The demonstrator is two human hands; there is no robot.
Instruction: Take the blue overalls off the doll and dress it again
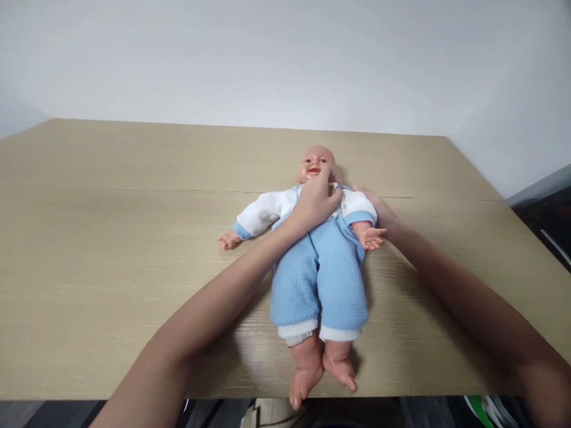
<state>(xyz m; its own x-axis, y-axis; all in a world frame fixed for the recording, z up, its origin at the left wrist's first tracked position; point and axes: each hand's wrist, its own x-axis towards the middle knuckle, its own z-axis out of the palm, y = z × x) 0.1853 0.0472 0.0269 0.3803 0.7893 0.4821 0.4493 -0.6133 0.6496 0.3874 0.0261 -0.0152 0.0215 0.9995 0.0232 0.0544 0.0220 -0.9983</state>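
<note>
A baby doll [341, 273] lies on its back on the table, head away from me and bare feet at the near edge. It wears a blue fleece outfit with a white top and blue cuffs. My left hand [317, 199] rests across its upper chest, fingers curled at the collar by the chin and neck. On the other side, my right hand [377, 208] wraps around the doll's shoulder and upper arm; the sleeve hides most of its fingers. The doll's arms spread out to both sides.
The light wooden table [134, 267] has a thin seam running across it. A pale wall [267, 65] rises behind. At the right stands a dark object [546, 208]. Below the near edge, a green and white item [484, 411] shows in part.
</note>
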